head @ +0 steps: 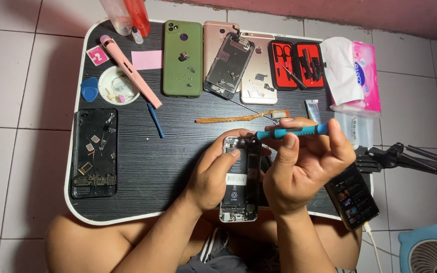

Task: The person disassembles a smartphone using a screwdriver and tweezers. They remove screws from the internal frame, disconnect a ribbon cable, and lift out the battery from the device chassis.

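Landmark: the opened silver smartphone with its black battery exposed (238,187), lying at the near edge of the black wood-grain lap table (178,162).
Left hand: the left hand (213,177) rests on the opened phone's left side, fingers curled around its edge, thumb laid across the battery, gripping the phone.
Right hand: the right hand (304,162), just right of the opened phone, pinches a teal-handled precision screwdriver (292,132) between thumb and fingers.
Screwdriver: held nearly level, its tip pointing left at the opened phone's top edge; whether it touches cannot be told.
Beyond the phone: an orange-handled toothbrush (241,118) lies crosswise; farther back, a green phone case (183,58) and a red-lined black tool kit (298,64).
Far left of the phone: a black phone back panel with loose metal parts (95,152).
Right of the phone: a dark smartphone with a lit screen (352,196), tilted at the table's edge.
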